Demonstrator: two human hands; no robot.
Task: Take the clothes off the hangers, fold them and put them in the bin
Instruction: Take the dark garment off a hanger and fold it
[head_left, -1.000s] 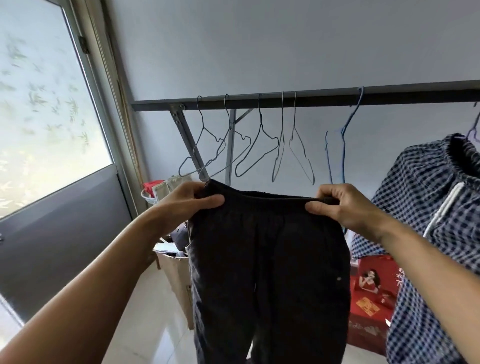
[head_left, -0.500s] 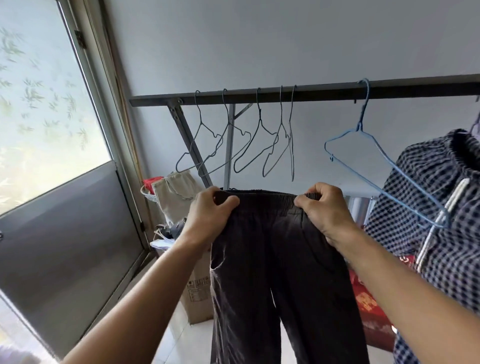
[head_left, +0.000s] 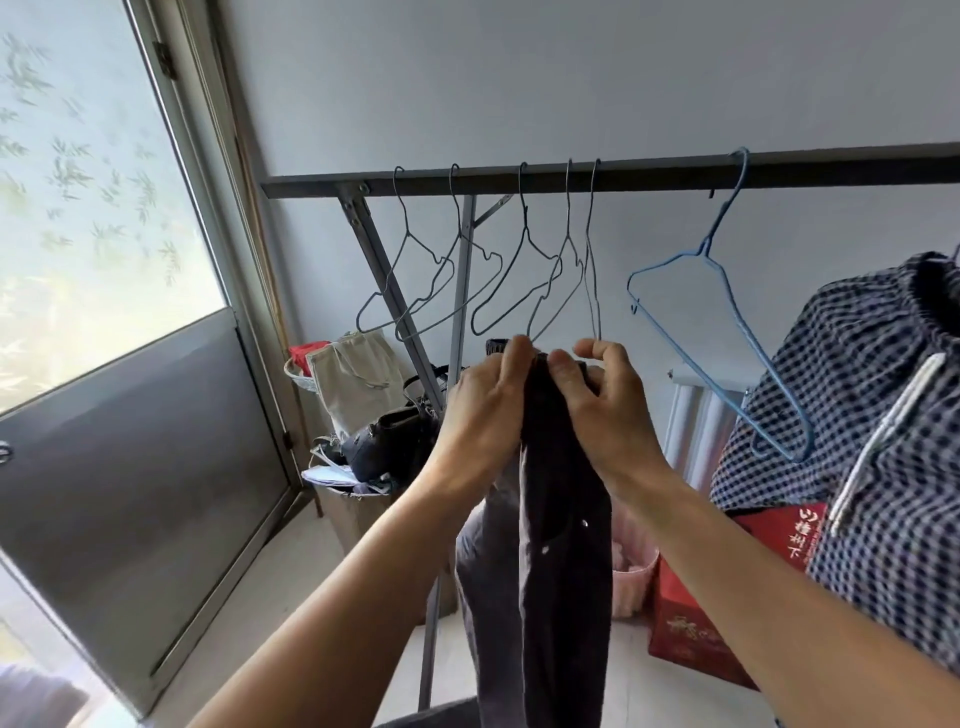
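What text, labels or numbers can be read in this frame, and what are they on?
Red box, upper part: a column of white characters, too blurred to read.
Red box, lower face: gold print, too blurred to read.
Dark trousers: no text visible.
Checked garment: no text visible.

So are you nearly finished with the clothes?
Partway. Done: five grey wire hangers and a blue hanger hang bare on the rail. In hand: the left hand and right hand pinch the dark trousers by the waistband, halved lengthwise. Left: finish folding, bin them, then do the checked garment hanging on the right. I can't tell which container is the bin.
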